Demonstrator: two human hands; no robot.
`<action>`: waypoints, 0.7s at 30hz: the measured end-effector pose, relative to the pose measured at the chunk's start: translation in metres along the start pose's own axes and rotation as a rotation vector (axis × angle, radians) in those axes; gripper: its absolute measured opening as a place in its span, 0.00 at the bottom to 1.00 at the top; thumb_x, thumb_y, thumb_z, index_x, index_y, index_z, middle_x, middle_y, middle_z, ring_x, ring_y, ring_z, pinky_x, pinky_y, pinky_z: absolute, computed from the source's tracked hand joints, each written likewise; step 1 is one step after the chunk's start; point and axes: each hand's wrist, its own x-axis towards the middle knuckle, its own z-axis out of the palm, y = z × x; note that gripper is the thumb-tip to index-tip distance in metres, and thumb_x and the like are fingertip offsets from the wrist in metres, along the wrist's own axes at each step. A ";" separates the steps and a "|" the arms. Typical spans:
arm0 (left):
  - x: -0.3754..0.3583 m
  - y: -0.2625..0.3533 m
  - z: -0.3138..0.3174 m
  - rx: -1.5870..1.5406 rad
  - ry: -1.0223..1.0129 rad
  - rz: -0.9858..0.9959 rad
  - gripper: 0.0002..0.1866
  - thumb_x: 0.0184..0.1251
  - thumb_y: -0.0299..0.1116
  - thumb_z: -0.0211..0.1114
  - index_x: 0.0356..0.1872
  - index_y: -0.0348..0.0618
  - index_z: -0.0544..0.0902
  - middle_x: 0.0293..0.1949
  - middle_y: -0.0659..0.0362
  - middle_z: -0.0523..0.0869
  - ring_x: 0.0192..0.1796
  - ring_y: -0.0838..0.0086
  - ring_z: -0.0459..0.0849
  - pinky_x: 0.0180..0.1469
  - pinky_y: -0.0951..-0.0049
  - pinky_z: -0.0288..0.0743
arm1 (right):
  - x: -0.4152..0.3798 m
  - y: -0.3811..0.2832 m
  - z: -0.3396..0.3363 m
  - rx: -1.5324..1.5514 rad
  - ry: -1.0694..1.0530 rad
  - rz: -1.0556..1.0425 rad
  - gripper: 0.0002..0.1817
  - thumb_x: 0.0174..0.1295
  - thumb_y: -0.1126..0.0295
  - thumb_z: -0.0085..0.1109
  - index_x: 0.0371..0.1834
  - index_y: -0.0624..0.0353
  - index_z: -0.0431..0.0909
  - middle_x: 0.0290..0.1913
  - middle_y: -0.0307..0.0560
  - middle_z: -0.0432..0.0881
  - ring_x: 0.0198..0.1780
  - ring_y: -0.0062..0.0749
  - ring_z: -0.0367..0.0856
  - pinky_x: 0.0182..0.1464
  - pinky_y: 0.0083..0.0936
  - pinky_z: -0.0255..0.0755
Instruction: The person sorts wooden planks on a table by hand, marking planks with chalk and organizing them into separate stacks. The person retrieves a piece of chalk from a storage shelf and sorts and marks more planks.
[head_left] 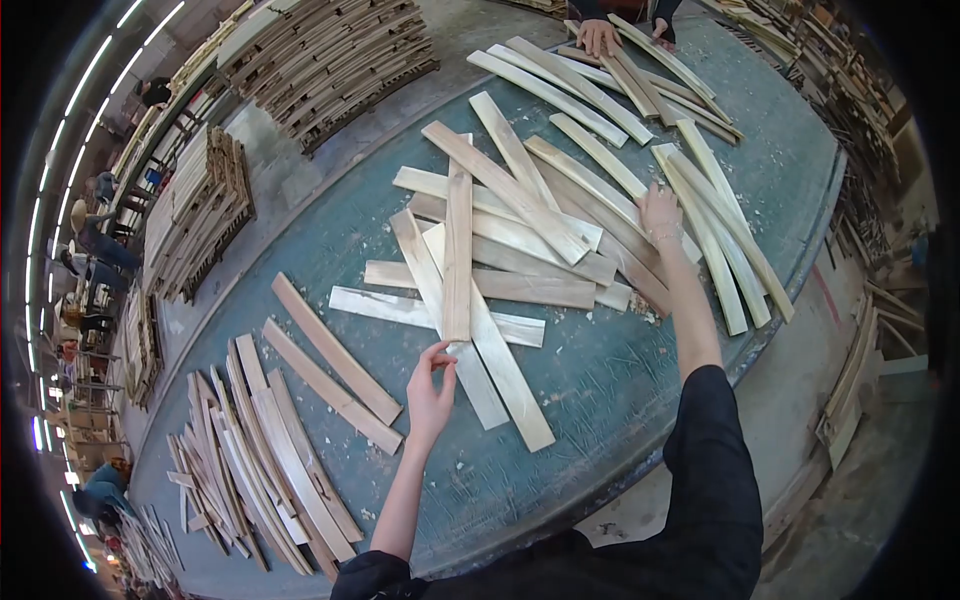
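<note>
Many thin wooden slats lie crossed on a green table. My left hand (432, 385) is at the near end of a brown slat (458, 250), which lies over the pile, its thumb and fingers closed around that end. Farther right, my right hand (661, 212) rests by the near end of a pale curved slat (600, 155), fingers bent; what they hold, if anything, is hidden. Just right of it are several pale slats (735, 235). Below the pile, a whitish slat (510, 385) points toward me.
The green table (600, 400) carries a bundle of slats (290, 465) at left and two separate brown slats (335, 350). At the far edge are a co-worker's hands (598, 38) on slats. Stacked wood (330, 65) stands beyond; more people are at far left.
</note>
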 end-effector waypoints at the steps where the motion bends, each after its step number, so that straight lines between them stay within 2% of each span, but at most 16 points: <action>1: 0.002 0.000 0.000 -0.026 0.011 -0.008 0.14 0.55 0.21 0.52 0.45 0.38 0.70 0.31 0.57 0.78 0.34 0.73 0.76 0.42 0.76 0.68 | -0.001 0.001 0.004 0.007 0.001 0.007 0.24 0.51 0.52 0.51 0.48 0.55 0.66 0.48 0.54 0.67 0.54 0.46 0.63 0.47 0.42 0.65; 4: 0.007 -0.010 -0.005 -0.045 0.040 -0.022 0.14 0.56 0.21 0.52 0.45 0.38 0.69 0.31 0.57 0.78 0.35 0.73 0.76 0.42 0.76 0.68 | -0.005 0.004 0.012 0.030 0.145 -0.028 0.26 0.51 0.48 0.50 0.44 0.57 0.67 0.47 0.53 0.67 0.51 0.45 0.64 0.48 0.41 0.63; 6: 0.002 -0.017 -0.008 -0.049 0.057 -0.046 0.14 0.56 0.21 0.52 0.45 0.37 0.69 0.31 0.57 0.78 0.36 0.73 0.76 0.43 0.76 0.68 | -0.001 0.010 0.011 0.059 0.076 -0.017 0.27 0.50 0.47 0.51 0.44 0.58 0.67 0.46 0.53 0.68 0.50 0.46 0.64 0.47 0.39 0.63; 9: -0.003 -0.022 -0.011 -0.071 0.146 -0.119 0.13 0.58 0.22 0.51 0.45 0.38 0.69 0.32 0.59 0.78 0.36 0.77 0.74 0.44 0.77 0.66 | 0.010 0.018 0.006 0.214 0.049 0.003 0.25 0.47 0.51 0.56 0.42 0.58 0.68 0.40 0.53 0.71 0.47 0.47 0.68 0.44 0.36 0.65; 12: -0.009 -0.032 -0.012 -0.135 0.208 -0.159 0.12 0.58 0.23 0.50 0.45 0.38 0.69 0.32 0.59 0.78 0.35 0.78 0.74 0.43 0.78 0.65 | 0.020 0.008 -0.005 0.395 -0.076 0.047 0.23 0.45 0.57 0.61 0.39 0.59 0.68 0.36 0.53 0.74 0.42 0.46 0.72 0.42 0.33 0.68; 14: -0.014 -0.035 -0.012 -0.152 0.204 -0.185 0.12 0.58 0.23 0.50 0.45 0.38 0.69 0.32 0.59 0.78 0.35 0.78 0.74 0.43 0.79 0.65 | 0.030 0.006 -0.003 0.242 0.139 -0.187 0.21 0.43 0.60 0.64 0.37 0.59 0.68 0.34 0.51 0.75 0.37 0.44 0.75 0.41 0.32 0.69; 15: -0.016 -0.036 -0.012 -0.170 0.200 -0.201 0.12 0.59 0.23 0.50 0.45 0.39 0.68 0.31 0.60 0.78 0.35 0.79 0.74 0.42 0.79 0.65 | 0.031 0.006 -0.002 0.206 0.018 -0.233 0.19 0.47 0.58 0.59 0.37 0.57 0.69 0.36 0.49 0.75 0.37 0.45 0.76 0.39 0.34 0.70; 16: -0.018 -0.038 -0.013 -0.169 0.201 -0.201 0.12 0.59 0.23 0.50 0.45 0.39 0.68 0.31 0.60 0.78 0.35 0.79 0.74 0.42 0.79 0.65 | 0.029 0.000 -0.002 0.207 0.019 -0.233 0.19 0.47 0.58 0.59 0.37 0.57 0.69 0.36 0.49 0.75 0.37 0.45 0.76 0.39 0.34 0.70; 18: -0.021 -0.041 -0.015 -0.187 0.169 -0.231 0.13 0.59 0.24 0.49 0.46 0.40 0.68 0.30 0.60 0.77 0.36 0.79 0.74 0.40 0.80 0.65 | 0.027 -0.012 -0.003 -0.085 0.016 -0.387 0.17 0.52 0.55 0.53 0.37 0.56 0.69 0.37 0.46 0.75 0.36 0.44 0.76 0.38 0.34 0.70; 19: -0.022 -0.042 -0.017 -0.189 0.168 -0.233 0.13 0.59 0.24 0.49 0.46 0.40 0.68 0.30 0.60 0.77 0.36 0.79 0.74 0.40 0.80 0.65 | 0.027 -0.016 -0.010 -0.096 -0.039 -0.384 0.17 0.56 0.52 0.45 0.34 0.55 0.70 0.36 0.48 0.76 0.36 0.45 0.76 0.37 0.35 0.71; 21: -0.024 -0.043 -0.019 -0.245 0.201 -0.251 0.12 0.59 0.23 0.50 0.45 0.39 0.69 0.29 0.61 0.78 0.34 0.79 0.74 0.42 0.80 0.65 | 0.025 -0.024 -0.008 -0.074 -0.067 -0.471 0.18 0.57 0.52 0.43 0.33 0.55 0.70 0.35 0.49 0.77 0.35 0.45 0.76 0.37 0.35 0.71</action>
